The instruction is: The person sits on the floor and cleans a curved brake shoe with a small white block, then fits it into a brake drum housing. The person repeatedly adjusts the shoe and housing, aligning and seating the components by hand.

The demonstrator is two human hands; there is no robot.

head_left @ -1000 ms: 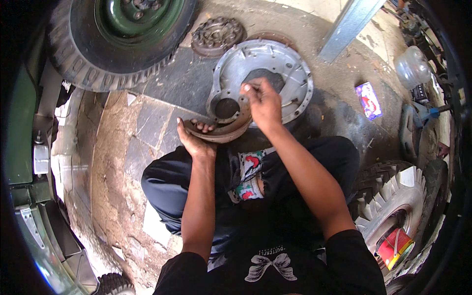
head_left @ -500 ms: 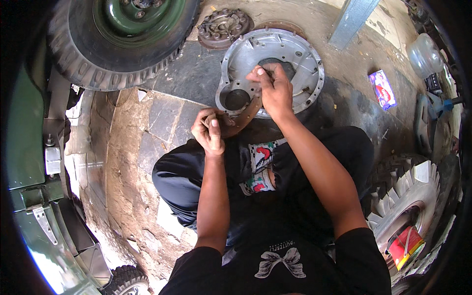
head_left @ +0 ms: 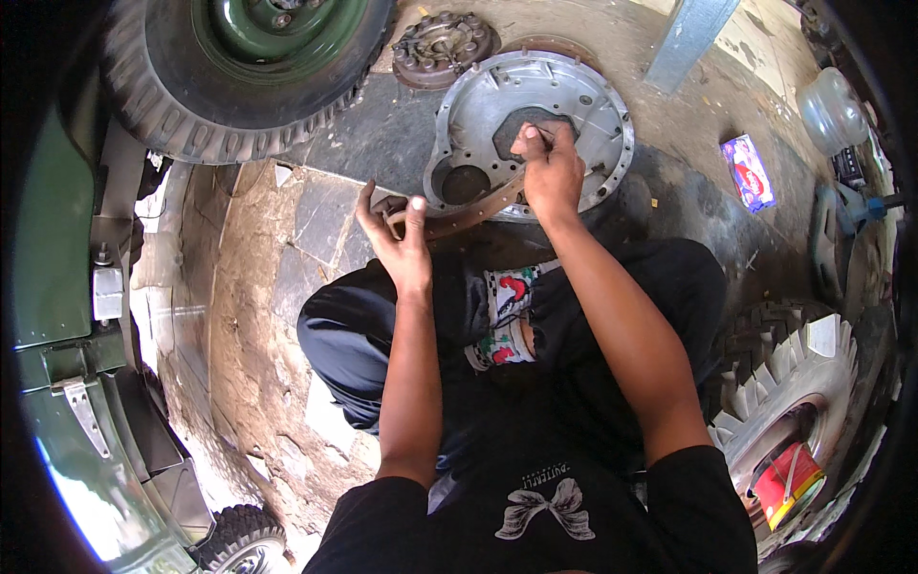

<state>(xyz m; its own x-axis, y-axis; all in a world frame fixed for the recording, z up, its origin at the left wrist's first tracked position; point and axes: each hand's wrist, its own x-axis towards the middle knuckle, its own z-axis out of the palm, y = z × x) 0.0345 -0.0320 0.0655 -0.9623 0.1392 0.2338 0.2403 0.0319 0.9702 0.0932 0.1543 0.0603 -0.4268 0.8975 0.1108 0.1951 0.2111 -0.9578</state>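
A curved, rusty brown metal strip [head_left: 469, 219] with small holes along it is held between my hands, above my crossed legs. My right hand [head_left: 553, 182] is closed round its right end, thumb on top. At the other end, my left hand [head_left: 397, 237] has its thumb and index finger raised apart, while the strip's end rests against the more curled fingers. Just beyond the strip lies a round silver-grey metal housing [head_left: 598, 124] with a bolt-holed rim, a large middle opening and a smaller round one. My right hand partly covers it.
A round rusty plate with studs [head_left: 445, 48] lies behind the housing. A big tyre with a green rim [head_left: 258, 115] stands at the far left. On the right are a blue-grey post [head_left: 690, 43], a purple packet [head_left: 748, 174], a clear plastic jar [head_left: 830, 110] and another tyre [head_left: 803, 378].
My left thumb and index finger have spread and lifted from the strip. My right hand has shifted slightly right, and the strip has turned to show more of its edge.
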